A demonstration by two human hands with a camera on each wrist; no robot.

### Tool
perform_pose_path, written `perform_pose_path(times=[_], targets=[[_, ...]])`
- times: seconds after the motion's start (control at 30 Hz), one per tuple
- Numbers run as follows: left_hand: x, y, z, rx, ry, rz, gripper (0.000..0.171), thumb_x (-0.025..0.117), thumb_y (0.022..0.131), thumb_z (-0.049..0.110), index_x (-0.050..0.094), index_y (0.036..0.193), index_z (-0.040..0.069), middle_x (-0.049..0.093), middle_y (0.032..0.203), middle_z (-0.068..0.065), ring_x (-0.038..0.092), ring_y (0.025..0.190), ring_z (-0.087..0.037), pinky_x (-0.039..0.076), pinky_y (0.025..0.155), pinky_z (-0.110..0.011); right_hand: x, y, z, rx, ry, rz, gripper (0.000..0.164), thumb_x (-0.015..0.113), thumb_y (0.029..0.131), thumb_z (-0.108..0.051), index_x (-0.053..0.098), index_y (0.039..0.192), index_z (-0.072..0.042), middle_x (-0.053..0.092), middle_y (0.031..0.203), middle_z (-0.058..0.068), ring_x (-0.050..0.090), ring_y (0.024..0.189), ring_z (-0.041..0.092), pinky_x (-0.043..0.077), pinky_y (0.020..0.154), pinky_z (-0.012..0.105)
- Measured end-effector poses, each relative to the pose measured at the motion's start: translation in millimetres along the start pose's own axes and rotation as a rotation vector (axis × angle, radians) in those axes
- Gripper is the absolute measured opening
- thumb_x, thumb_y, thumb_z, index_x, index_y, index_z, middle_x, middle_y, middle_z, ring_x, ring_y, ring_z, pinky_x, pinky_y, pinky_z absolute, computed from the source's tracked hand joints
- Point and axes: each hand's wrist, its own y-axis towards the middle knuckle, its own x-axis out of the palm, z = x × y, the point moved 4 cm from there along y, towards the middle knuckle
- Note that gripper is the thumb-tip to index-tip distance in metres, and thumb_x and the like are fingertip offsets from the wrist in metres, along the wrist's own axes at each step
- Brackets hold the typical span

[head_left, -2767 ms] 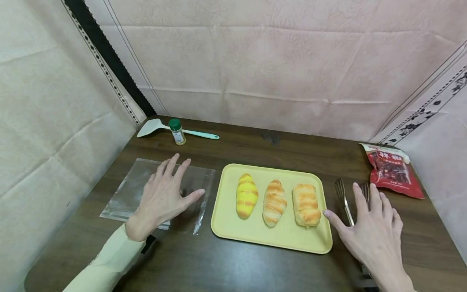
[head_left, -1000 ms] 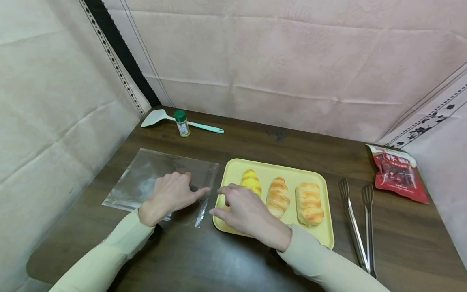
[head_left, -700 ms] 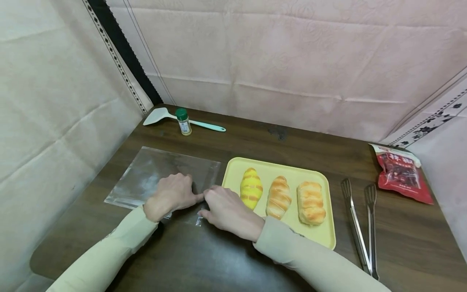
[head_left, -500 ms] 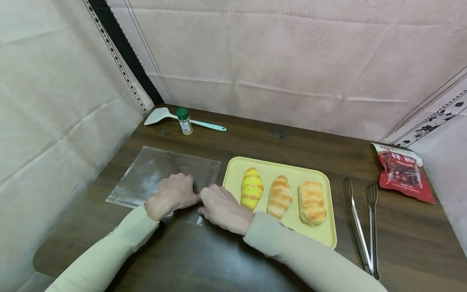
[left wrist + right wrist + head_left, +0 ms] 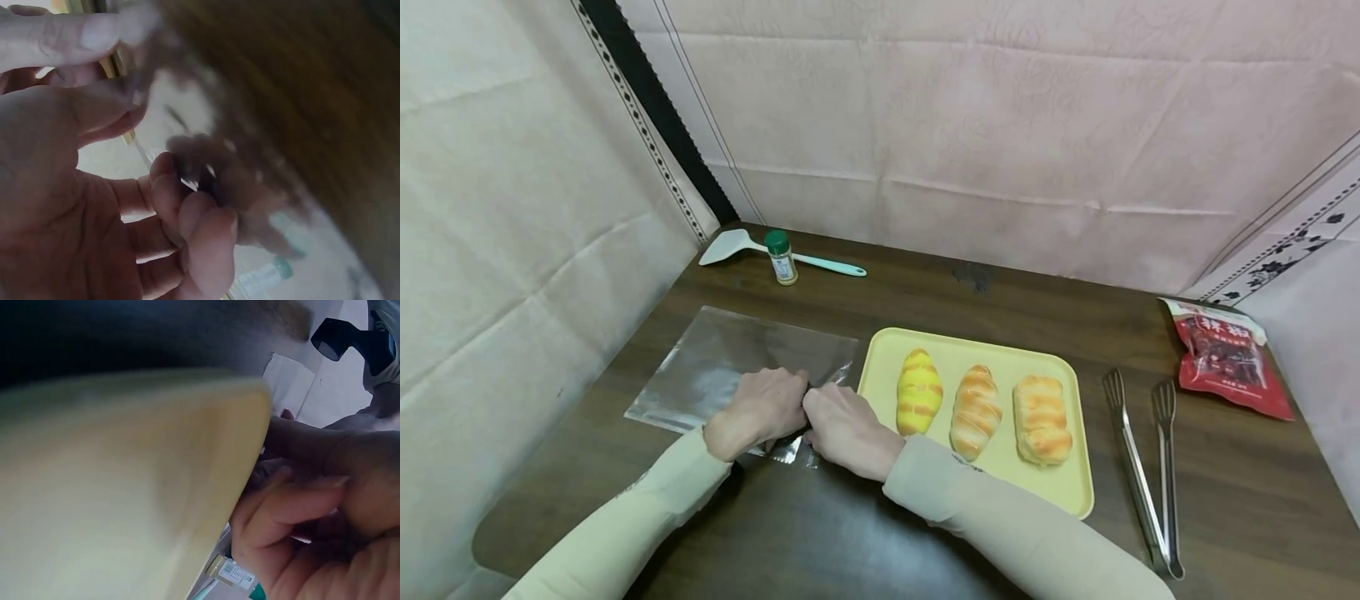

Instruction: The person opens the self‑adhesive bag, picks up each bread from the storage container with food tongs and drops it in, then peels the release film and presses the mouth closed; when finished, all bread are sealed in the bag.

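Two hands meet in my head view, left hand (image 5: pixel 763 410) and right hand (image 5: pixel 850 432) pinching tightly at the right edge of the clear bag (image 5: pixel 700 371), beside the yellow tray (image 5: pixel 950 364). My left-wrist view shows fingers curled against glinting film; my right-wrist view, curled fingers, their contact obscured.

Tray (image 5: pixel 949 358) is a soft, buttery yellow, and the left bun (image 5: pixel 919 392) is way louder: bright yellow with golden-tan bands. Middle roll (image 5: pixel 976 412) is golden brown with pale cream stripes, right loaf (image 5: pixel 1042 419) creamy with toasted ridges. Clear bag (image 5: pixel 707 358) is colourless (so the table's (image 5: pixel 850 533) dark brown mostly shows through). Jar cap (image 5: pixel 777 242) is green, spatula (image 5: pixel 727 247) white with a mint handle (image 5: pixel 831 267), tongs (image 5: pixel 1168 483) silver, pouch (image 5: pixel 1228 354) red with white lettering. Sleeves (image 5: pixel 685 475) are pale, greenish on the left.
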Motion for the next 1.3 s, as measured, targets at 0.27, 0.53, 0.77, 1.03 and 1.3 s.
perform_pose_path(times=[0.27, 0.53, 0.77, 1.03, 1.3], targets=[[22.7, 19.2, -10.6, 0.085, -0.004, 0.074, 0.012, 0.072, 0.093, 0.029, 0.064, 0.091, 0.020, 0.068, 0.080, -0.001, 0.068, 0.073, -0.027, 0.051, 0.056, -0.048, 2.1, 3.3, 2.7, 0.028, -0.041, 0.016, 0.034, 0.092, 0.083, -0.023, 0.059, 0.074, -0.023, 0.063, 0.072, -0.008, 0.059, 0.059, 0.011, 0.045, 0.048, 0.028], [22.6, 15.1, -17.1, 0.105, -0.121, 0.130, 0.021, 0.064, 0.100, 0.024, 0.061, 0.079, 0.026, 0.060, 0.068, 0.005, 0.058, 0.061, -0.017, 0.042, 0.050, -0.038, 0.4, 1.7, -0.8, -0.005, -0.039, 0.037, 0.033, 0.089, 0.083, -0.017, 0.059, 0.071, -0.024, 0.060, 0.068, -0.008, 0.059, 0.059, 0.010, 0.044, 0.048, 0.027], [-8.6, -10.9, -8.4, 0.118, -0.185, 0.237, 0.028, 0.064, 0.098, 0.015, 0.054, 0.073, 0.021, 0.050, 0.062, 0.003, 0.047, 0.056, -0.016, 0.038, 0.048, -0.036, 5.8, 3.1, -1.2, 0.002, -0.084, 0.028, 0.029, 0.084, 0.087, -0.017, 0.058, 0.073, -0.022, 0.063, 0.073, -0.006, 0.057, 0.057, 0.011, 0.044, 0.047, 0.027], [-51.2, -43.2, 9.9, 0.063, -0.197, 0.282, 0.027, 0.071, 0.096, 0.012, 0.054, 0.075, 0.016, 0.054, 0.065, 0.002, 0.051, 0.058, -0.017, 0.037, 0.050, -0.031, -35.2, -22.7, -36.5, 0.058, -0.238, -0.006, 0.026, 0.093, 0.086, -0.033, 0.076, 0.097, -0.017, 0.071, 0.096, 0.005, 0.072, 0.073, 0.021, 0.057, 0.057, 0.034], [-53.5, -46.1, 4.5, 0.070, -0.236, 0.361, 0.024, 0.075, 0.092, 0.007, 0.058, 0.078, 0.015, 0.057, 0.069, 0.002, 0.051, 0.060, -0.015, 0.039, 0.052, -0.030, -56.1, -34.1, -54.5, 0.072, -0.394, -0.014, 0.043, 0.090, 0.089, -0.041, 0.077, 0.122, -0.016, 0.067, 0.118, 0.006, 0.064, 0.109, 0.025, 0.061, 0.069, 0.034]])
